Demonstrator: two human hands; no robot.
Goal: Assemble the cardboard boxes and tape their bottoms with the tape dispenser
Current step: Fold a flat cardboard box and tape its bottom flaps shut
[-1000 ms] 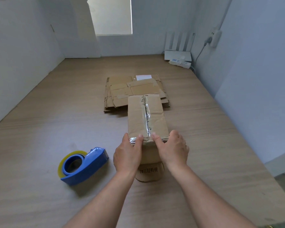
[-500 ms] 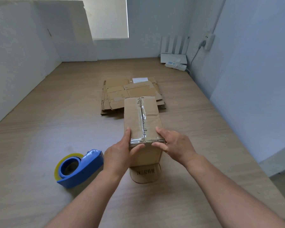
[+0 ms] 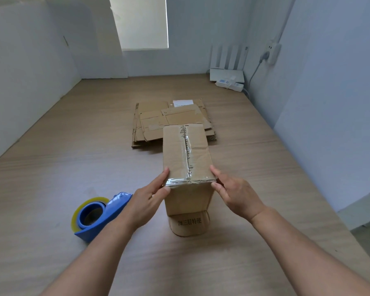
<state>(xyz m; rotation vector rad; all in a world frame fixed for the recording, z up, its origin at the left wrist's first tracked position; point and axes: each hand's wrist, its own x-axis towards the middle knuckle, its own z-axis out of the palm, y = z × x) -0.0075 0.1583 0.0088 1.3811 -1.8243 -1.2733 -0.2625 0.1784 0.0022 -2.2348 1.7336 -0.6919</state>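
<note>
Box [image 3: 186,150] of creased brown cardboard stands near the middle of the bench [image 3: 51,167], closer to its near edge, with the sealed face up. That face is a long rectangle whose long axis runs straight away from the person. Glossy, wrinkled clear tape [image 3: 187,146] follows the centre seam and folds across the near edge. At the base a rounded flap [image 3: 189,225] lies splayed on the wood-grain top, pointing at the person (printed characters on it). The left hand [image 3: 146,201] and right hand [image 3: 237,195] touch the box's near upper corners, fingers nearly straight, each forefinger along a side and the thumb on the near face. A blue plastic dispenser [image 3: 113,212] with a yellowish roll lies just beside the left wrist. A stack [image 3: 158,122] of flat cardboard lies behind the box.
</note>
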